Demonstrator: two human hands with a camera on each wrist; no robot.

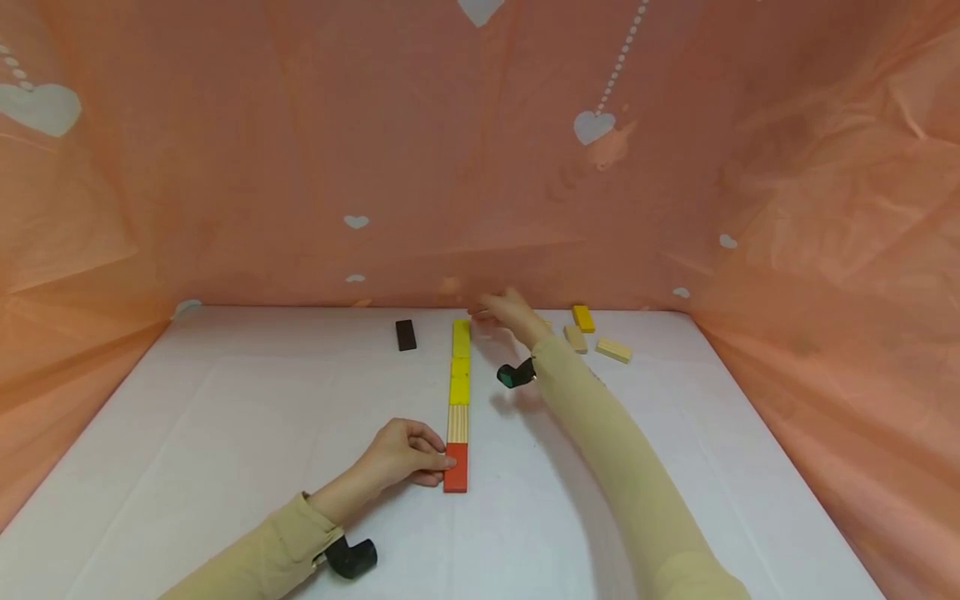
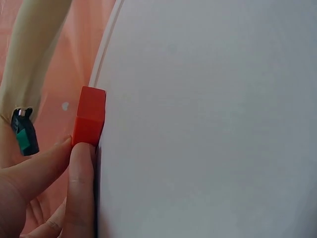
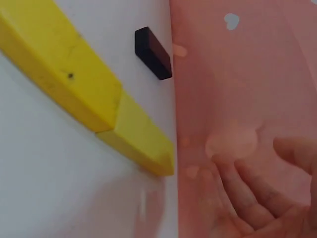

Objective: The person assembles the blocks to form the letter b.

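Note:
A straight row of flat blocks runs away from me: a red block (image 1: 456, 479) nearest, then a pale wooden block (image 1: 457, 423), a yellow block (image 1: 459, 382) and a lighter yellow block (image 1: 461, 337) at the far end. My left hand (image 1: 405, 454) holds the red block at its left side, thumb over its top and curled fingers against its edge. In the left wrist view, fingertips meet the end of the red block (image 2: 90, 116). Beside the row's far end my right hand (image 1: 510, 312) hovers with loose fingers, holding nothing; the right wrist view shows those fingers apart.
A dark brown block (image 1: 406, 335) lies left of the row's far end. At the back right are a deep yellow block (image 1: 583, 318) and pale wooden blocks (image 1: 614, 350), one partly behind my right hand. An orange curtain (image 1: 450, 167) with white hearts borders the white table (image 1: 225, 433).

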